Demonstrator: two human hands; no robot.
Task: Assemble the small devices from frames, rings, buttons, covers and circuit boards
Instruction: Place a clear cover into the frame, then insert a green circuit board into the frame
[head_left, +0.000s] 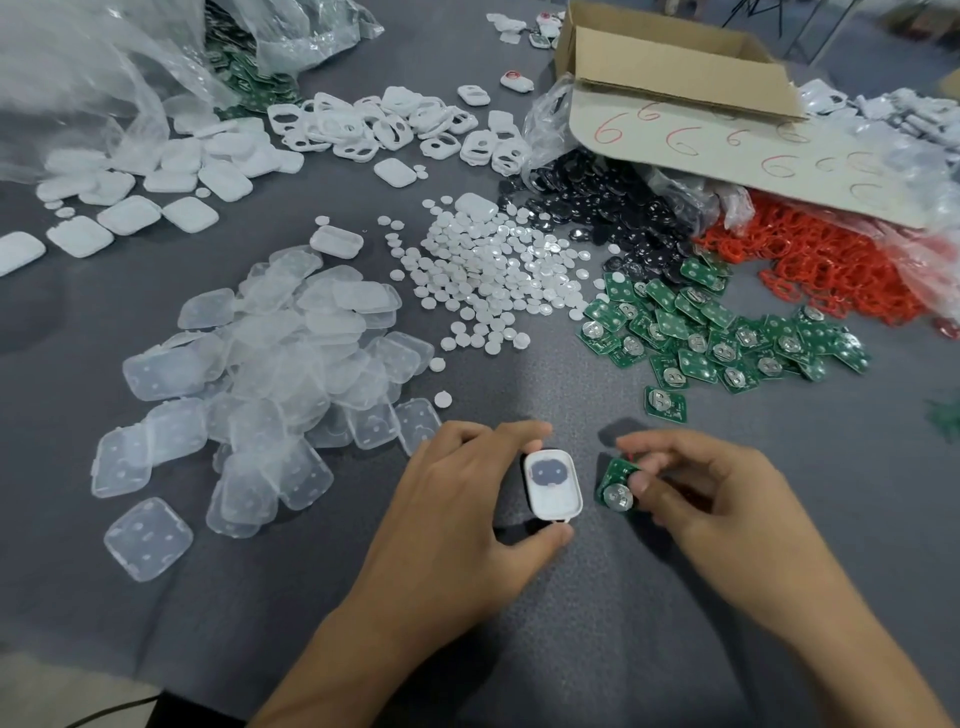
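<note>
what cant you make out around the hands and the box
Head view: circuit board partly hidden by fingers of the right hand; its markings too small.
Head view: white frame, underside facing away, gripped by the left hand.
Head view: cardboard box contents, hidden by its walls.

red handwritten "6" repeated many times across the flap of the cardboard box (727, 150)
</note>
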